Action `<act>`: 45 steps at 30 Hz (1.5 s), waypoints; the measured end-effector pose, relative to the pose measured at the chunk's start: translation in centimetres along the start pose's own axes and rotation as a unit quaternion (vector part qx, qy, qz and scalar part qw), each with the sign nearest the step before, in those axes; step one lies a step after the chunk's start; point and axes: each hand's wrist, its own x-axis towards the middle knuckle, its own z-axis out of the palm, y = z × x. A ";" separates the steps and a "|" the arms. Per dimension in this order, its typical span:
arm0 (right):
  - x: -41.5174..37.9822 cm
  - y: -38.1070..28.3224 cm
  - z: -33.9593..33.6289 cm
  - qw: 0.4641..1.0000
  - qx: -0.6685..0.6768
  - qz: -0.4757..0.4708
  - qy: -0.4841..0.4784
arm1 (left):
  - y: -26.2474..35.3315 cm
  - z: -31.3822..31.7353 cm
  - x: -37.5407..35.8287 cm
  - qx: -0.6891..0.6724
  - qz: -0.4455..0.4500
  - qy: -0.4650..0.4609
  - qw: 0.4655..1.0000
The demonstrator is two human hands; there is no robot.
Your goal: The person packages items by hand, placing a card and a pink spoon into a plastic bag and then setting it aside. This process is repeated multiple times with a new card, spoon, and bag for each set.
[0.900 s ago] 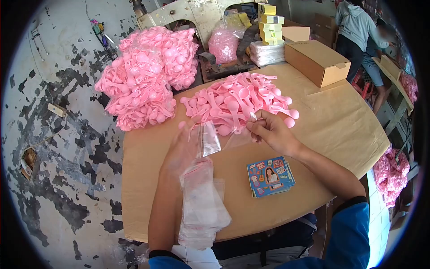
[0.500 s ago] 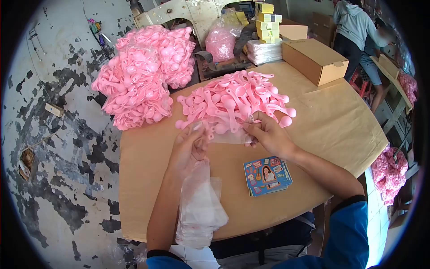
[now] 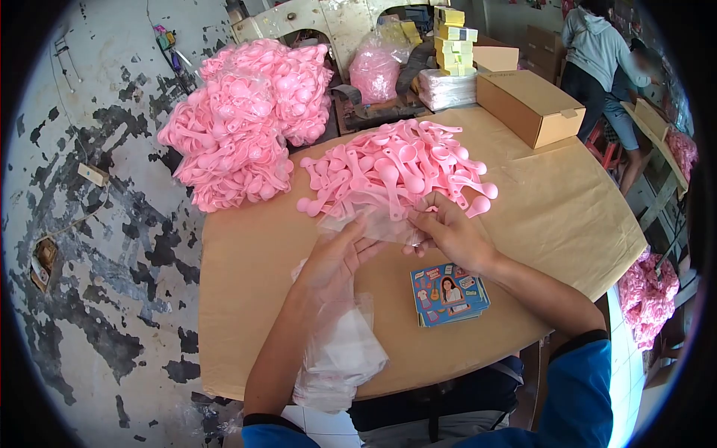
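A clear plastic bag (image 3: 381, 224) is stretched between my hands, just in front of a pile of pink plastic spoons (image 3: 396, 160). My right hand (image 3: 454, 230) pinches the bag's right end. My left hand (image 3: 340, 250) lies at its left side, fingers extended and apart, partly behind the film. Beneath my left wrist, a bundle of clear bags (image 3: 340, 358) hangs over the table's front edge. A stack of blue printed cards (image 3: 448, 295) sits below my right hand.
Large bags of pink spoons (image 3: 246, 119) stand at the back left. A cardboard box (image 3: 530, 108), white packets (image 3: 448, 89) and stacked yellow bundles (image 3: 454, 45) are at the back of the paper-covered table (image 3: 254, 299). Two people (image 3: 597, 60) are at the far right.
My left hand has turned and its fingers have opened out. The bag between my hands has spread wider to the left. The view has shifted slightly.
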 end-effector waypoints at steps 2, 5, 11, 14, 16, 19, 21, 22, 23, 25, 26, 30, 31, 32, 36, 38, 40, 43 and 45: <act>0.0 0.1 0.0 1.000 -0.014 -0.005 -0.005 | 0.4 -0.2 0.0 -0.063 0.000 0.036 0.997; 0.1 0.4 0.0 0.999 -0.037 -0.025 -0.005 | 0.3 0.1 0.0 -0.099 0.199 0.104 0.969; -0.2 -0.2 0.2 1.000 -0.023 -0.010 -0.006 | 0.0 0.5 -0.1 -0.152 0.154 0.057 0.975; -0.1 0.3 0.3 1.000 0.017 -0.006 0.007 | -0.2 1.7 -0.7 -0.128 -0.008 0.026 0.991; -0.4 -0.1 0.6 1.000 -0.013 0.008 -0.016 | -0.4 2.3 -0.9 -0.080 0.009 0.031 0.996; -0.5 -0.6 0.2 0.995 -0.069 0.016 -0.065 | -0.2 2.7 -1.2 -0.011 0.020 0.057 0.998; -0.6 -1.7 -0.7 0.961 -0.245 -0.074 -0.102 | -0.1 2.8 -1.2 0.005 0.036 0.074 0.997; -0.9 -3.1 -1.6 0.897 -0.393 -0.161 -0.118 | -0.2 2.9 -1.2 -0.002 0.050 0.080 0.995; -1.3 -4.2 -2.4 0.802 -0.528 -0.245 -0.131 | -0.2 2.9 -1.1 -0.010 0.066 0.087 0.994; -2.1 -5.0 -4.0 0.794 -0.559 -0.110 -0.212 | -0.2 2.3 -1.0 -0.003 0.079 0.105 0.991; -2.3 -5.2 -4.3 0.783 -0.569 -0.041 -0.249 | -0.3 2.2 -1.0 0.000 0.083 0.113 0.990; -1.4 -4.8 -4.5 0.809 -0.509 0.029 -0.291 | 0.2 2.7 -1.1 0.030 0.081 0.122 0.989; -1.5 -5.2 -4.1 0.813 -0.514 0.024 -0.273 | 0.3 2.7 -1.1 0.031 0.076 0.124 0.989; -1.5 -5.4 -3.9 0.816 -0.519 0.019 -0.254 | 0.3 2.7 -1.1 0.031 0.072 0.125 0.989; -1.3 -5.6 -3.9 0.826 -0.503 -0.010 -0.253 | 0.4 2.7 -1.2 0.023 0.083 0.120 0.989; -1.3 -5.7 -4.3 0.855 -0.461 -0.058 -0.230 | 0.4 2.4 -1.1 -0.006 0.101 0.114 0.988; -0.9 -5.9 -4.2 0.904 -0.401 -0.012 -0.149 | 0.7 2.4 -1.3 -0.033 0.110 0.112 0.987; -0.3 -4.9 -3.7 0.950 -0.293 -0.004 -0.105 | 0.6 2.2 -1.2 -0.058 0.116 0.126 0.984; -0.3 -3.7 -2.7 0.959 -0.261 -0.020 -0.110 | 0.4 2.3 -1.1 -0.051 0.118 0.135 0.982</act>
